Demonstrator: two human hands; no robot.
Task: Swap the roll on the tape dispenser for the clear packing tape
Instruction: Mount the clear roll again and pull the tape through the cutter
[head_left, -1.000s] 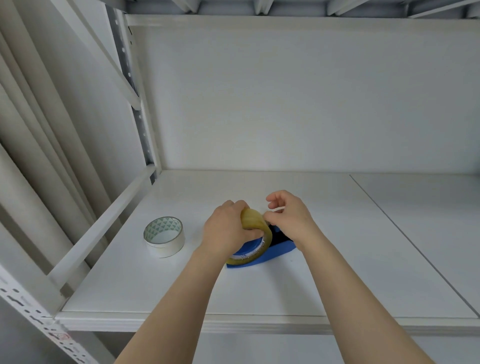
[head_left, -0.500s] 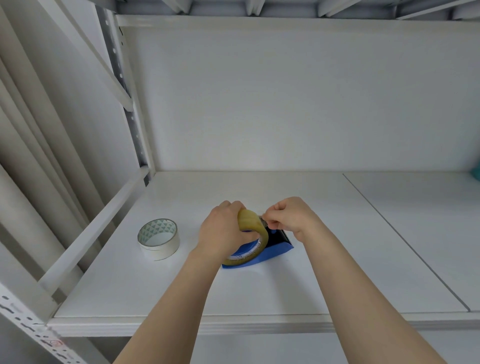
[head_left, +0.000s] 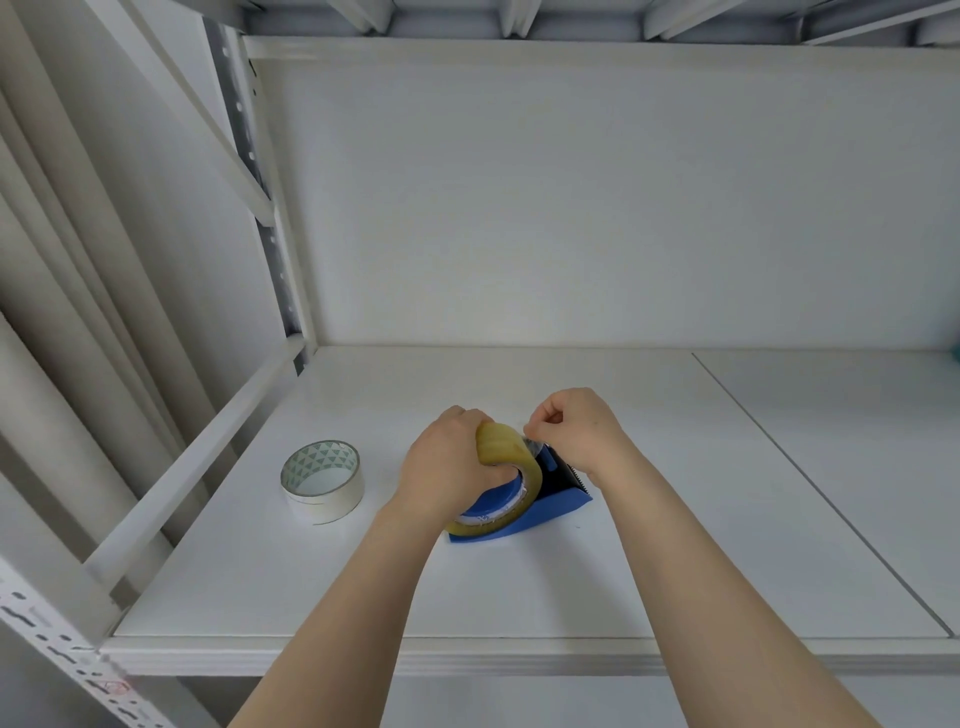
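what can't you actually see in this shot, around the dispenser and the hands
Head view:
- Hub of the blue plastic tape dispenser: hidden by the left hand and the yellowish clear packing tape roll it grips.
- Loose tape end pinched by the right hand: clear, too small to trace.
- Teal object: cut off by the right edge.

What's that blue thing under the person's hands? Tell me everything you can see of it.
The blue tape dispenser looks like plastic, a low wedge standing on the white shelf. A dark toothed cutter sits at its right end. A yellowish clear roll sits upright in it, gripped by the left hand; the right hand pinches the tape end just above. Much of its body is hidden.
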